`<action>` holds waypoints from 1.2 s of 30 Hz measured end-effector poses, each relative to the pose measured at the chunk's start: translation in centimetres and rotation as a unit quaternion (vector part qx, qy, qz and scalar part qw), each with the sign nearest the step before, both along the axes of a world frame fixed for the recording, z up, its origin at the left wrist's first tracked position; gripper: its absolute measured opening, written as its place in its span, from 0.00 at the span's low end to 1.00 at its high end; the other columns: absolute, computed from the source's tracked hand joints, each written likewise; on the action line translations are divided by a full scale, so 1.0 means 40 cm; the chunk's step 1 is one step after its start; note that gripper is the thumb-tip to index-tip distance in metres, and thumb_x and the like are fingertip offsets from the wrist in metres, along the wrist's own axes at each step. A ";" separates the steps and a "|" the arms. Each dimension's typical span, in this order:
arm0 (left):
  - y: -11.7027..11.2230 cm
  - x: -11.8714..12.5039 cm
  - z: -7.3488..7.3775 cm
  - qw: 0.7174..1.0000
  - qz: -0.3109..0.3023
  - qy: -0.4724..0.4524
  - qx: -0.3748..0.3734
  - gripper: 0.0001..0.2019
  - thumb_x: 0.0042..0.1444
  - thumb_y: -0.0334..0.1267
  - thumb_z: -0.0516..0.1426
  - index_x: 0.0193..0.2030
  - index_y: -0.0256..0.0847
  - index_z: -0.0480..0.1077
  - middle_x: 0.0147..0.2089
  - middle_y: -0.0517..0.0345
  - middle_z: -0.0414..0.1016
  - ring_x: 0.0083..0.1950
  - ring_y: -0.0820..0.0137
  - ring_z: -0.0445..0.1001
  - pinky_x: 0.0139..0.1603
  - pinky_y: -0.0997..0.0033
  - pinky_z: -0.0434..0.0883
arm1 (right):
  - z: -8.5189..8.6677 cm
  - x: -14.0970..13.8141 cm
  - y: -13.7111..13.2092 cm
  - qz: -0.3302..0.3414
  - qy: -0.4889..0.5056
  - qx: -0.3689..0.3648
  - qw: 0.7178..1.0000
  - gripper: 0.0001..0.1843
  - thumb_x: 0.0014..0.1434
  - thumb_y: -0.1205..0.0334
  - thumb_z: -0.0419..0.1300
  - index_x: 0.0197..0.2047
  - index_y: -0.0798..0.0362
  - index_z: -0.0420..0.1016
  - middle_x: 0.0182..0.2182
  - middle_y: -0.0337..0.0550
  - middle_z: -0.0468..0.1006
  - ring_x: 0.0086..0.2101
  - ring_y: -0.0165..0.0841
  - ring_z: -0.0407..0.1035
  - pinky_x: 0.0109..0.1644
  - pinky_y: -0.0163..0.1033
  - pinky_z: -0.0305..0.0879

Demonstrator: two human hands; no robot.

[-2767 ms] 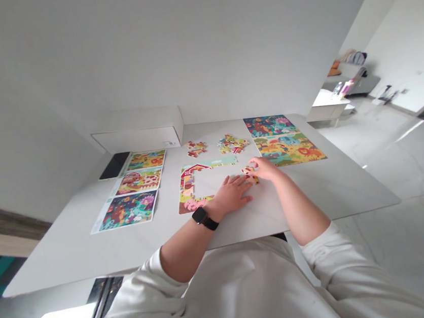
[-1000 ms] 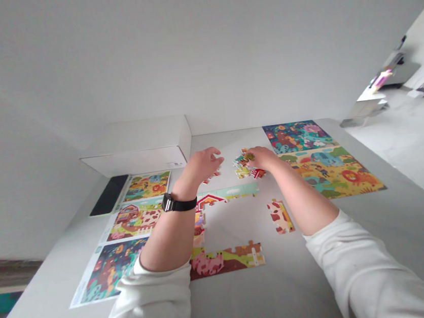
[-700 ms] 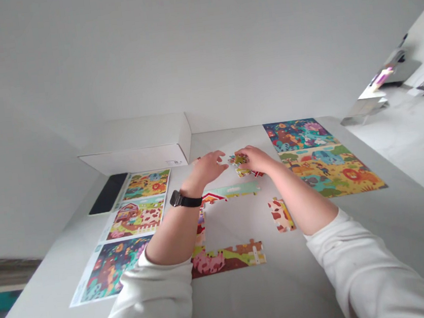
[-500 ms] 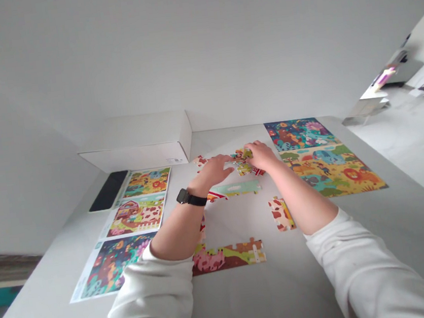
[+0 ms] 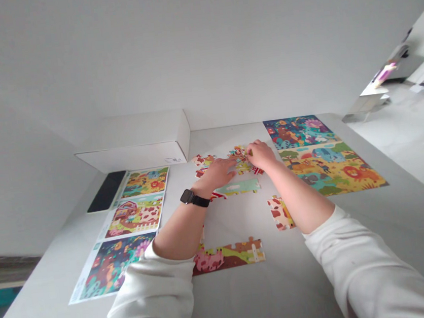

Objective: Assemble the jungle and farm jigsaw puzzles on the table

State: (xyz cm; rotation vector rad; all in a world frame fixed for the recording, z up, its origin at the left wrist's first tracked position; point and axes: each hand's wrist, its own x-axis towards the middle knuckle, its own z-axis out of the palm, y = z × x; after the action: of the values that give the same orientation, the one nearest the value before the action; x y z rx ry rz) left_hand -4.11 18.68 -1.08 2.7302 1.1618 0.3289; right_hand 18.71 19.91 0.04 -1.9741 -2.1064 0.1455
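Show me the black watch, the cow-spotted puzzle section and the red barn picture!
black watch [image 5: 188, 197]: head view, on the watch face.
cow-spotted puzzle section [image 5: 280, 214]: head view, on its middle, among the brown spots.
red barn picture [image 5: 129, 210]: head view, on the barn's red wall.

The person wears a soft white sweatshirt, its left sleeve [image 5: 150, 288] and right sleeve [image 5: 362, 264] bunched in folds along the forearms, leaving the left hand [image 5: 216, 174] and right hand [image 5: 261, 154] bare. A black smartwatch [image 5: 194, 198] with a dark square face and black strap circles the left wrist [image 5: 206, 187].
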 end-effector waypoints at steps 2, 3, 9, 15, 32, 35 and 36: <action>-0.001 0.001 -0.001 1.000 0.005 0.006 -0.002 0.23 0.68 0.39 0.58 0.67 0.41 0.76 0.68 0.45 0.79 0.67 0.54 0.78 0.72 0.52 0.71 | -0.002 0.001 0.000 -0.021 -0.005 0.006 1.000 0.08 0.69 0.61 0.64 0.49 0.48 0.83 0.53 0.52 0.78 0.54 0.45 0.73 0.58 0.46 0.69; -0.002 0.000 -0.001 1.000 0.008 0.008 -0.003 0.23 0.68 0.40 0.57 0.68 0.41 0.76 0.68 0.45 0.79 0.67 0.55 0.78 0.73 0.52 0.70 | -0.002 0.002 0.000 -0.027 -0.006 0.007 1.000 0.08 0.69 0.61 0.63 0.49 0.49 0.83 0.53 0.52 0.78 0.54 0.45 0.73 0.58 0.46 0.69; -0.007 -0.006 0.012 0.999 0.024 0.025 -0.008 0.23 0.69 0.42 0.55 0.68 0.43 0.75 0.67 0.49 0.80 0.68 0.55 0.77 0.72 0.52 0.70 | 0.010 0.002 -0.002 0.005 0.002 -0.009 1.000 0.09 0.68 0.56 0.66 0.47 0.47 0.86 0.54 0.50 0.78 0.53 0.44 0.73 0.60 0.46 0.69; -0.010 -0.004 0.019 0.999 0.022 0.026 -0.012 0.23 0.69 0.41 0.55 0.68 0.43 0.75 0.68 0.47 0.79 0.68 0.55 0.77 0.73 0.52 0.70 | 0.016 -0.005 -0.011 -0.003 -0.006 -0.016 1.000 0.17 0.69 0.55 0.66 0.58 0.45 0.85 0.60 0.51 0.78 0.58 0.46 0.72 0.63 0.47 0.69; -0.021 0.007 0.031 0.999 0.027 0.002 -0.041 0.22 0.70 0.41 0.53 0.66 0.41 0.78 0.61 0.44 0.83 0.63 0.53 0.80 0.68 0.54 0.72 | 0.037 -0.013 0.002 -0.043 0.154 -0.016 0.987 0.12 0.62 0.59 0.66 0.45 0.49 0.90 0.49 0.48 0.87 0.50 0.41 0.80 0.57 0.39 0.71; -0.029 0.013 0.033 0.999 0.005 -0.004 -0.044 0.22 0.70 0.40 0.53 0.66 0.43 0.78 0.61 0.45 0.83 0.63 0.54 0.80 0.68 0.54 0.73 | 0.042 -0.012 0.005 -0.053 0.191 -0.051 0.979 0.11 0.60 0.61 0.66 0.44 0.51 0.89 0.42 0.45 0.88 0.45 0.39 0.81 0.52 0.38 0.72; -0.030 0.014 0.034 0.999 -0.003 -0.009 -0.044 0.22 0.70 0.40 0.53 0.66 0.43 0.78 0.62 0.46 0.83 0.63 0.55 0.80 0.68 0.55 0.73 | 0.041 -0.009 0.008 -0.058 0.203 -0.063 0.975 0.11 0.60 0.62 0.66 0.44 0.51 0.88 0.39 0.45 0.88 0.42 0.38 0.81 0.50 0.37 0.73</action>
State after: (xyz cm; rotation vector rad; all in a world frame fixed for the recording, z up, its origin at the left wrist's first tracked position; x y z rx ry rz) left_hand -3.54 17.47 0.27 2.6497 1.1347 0.2950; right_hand 18.37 20.23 1.70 -1.9283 -1.7552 0.6188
